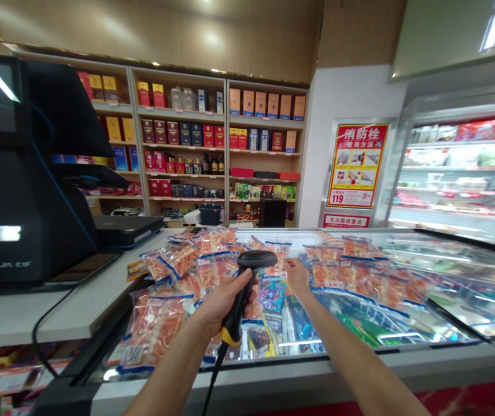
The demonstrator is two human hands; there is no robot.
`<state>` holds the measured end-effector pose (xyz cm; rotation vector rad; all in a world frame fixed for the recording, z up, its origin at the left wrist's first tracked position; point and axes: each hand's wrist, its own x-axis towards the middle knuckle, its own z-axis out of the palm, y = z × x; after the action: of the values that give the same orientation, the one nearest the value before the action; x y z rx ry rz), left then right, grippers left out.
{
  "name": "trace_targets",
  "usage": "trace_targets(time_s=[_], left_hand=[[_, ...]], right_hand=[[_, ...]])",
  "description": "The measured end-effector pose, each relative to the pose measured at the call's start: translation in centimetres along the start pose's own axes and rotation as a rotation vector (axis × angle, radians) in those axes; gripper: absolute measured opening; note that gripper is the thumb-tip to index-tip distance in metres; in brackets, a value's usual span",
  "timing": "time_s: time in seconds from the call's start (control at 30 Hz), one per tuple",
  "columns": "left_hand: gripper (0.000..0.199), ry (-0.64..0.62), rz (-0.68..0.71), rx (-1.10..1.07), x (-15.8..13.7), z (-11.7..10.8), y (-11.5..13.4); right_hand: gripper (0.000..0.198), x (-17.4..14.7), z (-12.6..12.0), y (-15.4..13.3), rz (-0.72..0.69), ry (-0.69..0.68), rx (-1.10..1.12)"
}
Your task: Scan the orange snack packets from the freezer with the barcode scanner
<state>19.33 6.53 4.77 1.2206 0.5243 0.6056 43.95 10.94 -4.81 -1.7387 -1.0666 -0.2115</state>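
My left hand (224, 300) is wrapped around the handle of a black barcode scanner (257, 259) with a yellow band and a trailing cord. The scanner's head points away from me over the chest freezer's glass top. Just right of it, my right hand (298, 278) pinches the edge of a clear snack packet (279, 253) with orange-pink contents, partly hidden behind the scanner. Similar packets with blue edges lie heaped on the glass to the left (156, 326) and spread in a second group to the right (360, 277).
A black checkout terminal (34, 231) stands on the white counter (87, 300) at left, its cable hanging over the edge. The chest freezer's front frame (360, 370) runs along the bottom. Behind are shelves of boxes (195, 136), a red fire-hydrant poster (357, 164) and a refrigerated display (464, 167).
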Motion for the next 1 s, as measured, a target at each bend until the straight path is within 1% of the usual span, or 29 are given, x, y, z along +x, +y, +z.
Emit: trace_targets(time_s=[0.1, 0.2, 0.33, 0.43, 0.57, 0.63, 0.77, 0.83, 0.87, 0.9, 0.93, 0.97, 1.0], left_hand=[[0.034, 0.012, -0.008, -0.001, 0.2, 0.1, 0.0], [0.034, 0.039, -0.024, -0.008, 0.4, 0.0, -0.3], [0.036, 0.050, -0.034, -0.007, 0.5, 0.1, -0.6], [0.036, 0.043, -0.036, -0.009, 0.7, 0.2, -0.9], [0.032, 0.052, -0.044, -0.017, 0.9, 0.4, -1.2], [0.031, 0.054, -0.049, -0.022, 1.0, 0.4, -1.3], [0.029, 0.060, -0.049, -0.023, 0.9, 0.2, -1.2], [0.028, 0.078, -0.052, -0.025, 0.8, 0.0, -1.1], [0.028, 0.087, -0.055, -0.027, 0.8, 0.0, -1.1], [0.027, 0.096, -0.057, -0.029, 0.8, -0.1, -1.0], [0.027, 0.103, -0.057, -0.031, 0.7, -0.1, -1.0], [0.026, 0.106, -0.057, -0.033, 0.7, -0.1, -1.0], [0.026, 0.109, -0.057, -0.034, 0.7, -0.1, -1.0]], right_hand=[[0.034, 0.0, -1.0, 0.2, 0.003, 0.026, 0.021], [0.034, -0.1, -3.0, 1.0, -0.001, 0.066, 0.010], [0.035, -0.3, -7.0, 3.2, -0.016, 0.160, -0.036], [0.037, -0.9, -10.2, 5.2, -0.004, 0.242, -0.121], [0.037, -2.3, -13.6, 7.7, -0.002, 0.293, -0.233], [0.035, -3.1, -14.7, 8.8, 0.036, 0.311, -0.274], [0.029, -3.9, -16.1, 10.3, 0.187, 0.374, -0.309], [0.030, -4.0, -16.6, 10.6, 0.248, 0.401, -0.331], [0.035, -4.0, -16.6, 10.5, 0.253, 0.438, -0.356], [0.041, -4.1, -16.6, 10.3, 0.224, 0.485, -0.392], [0.046, -4.2, -16.4, 10.0, 0.160, 0.524, -0.437], [0.048, -4.4, -16.0, 9.6, 0.069, 0.529, -0.495], [0.047, -4.6, -15.6, 9.2, -0.031, 0.488, -0.564]])
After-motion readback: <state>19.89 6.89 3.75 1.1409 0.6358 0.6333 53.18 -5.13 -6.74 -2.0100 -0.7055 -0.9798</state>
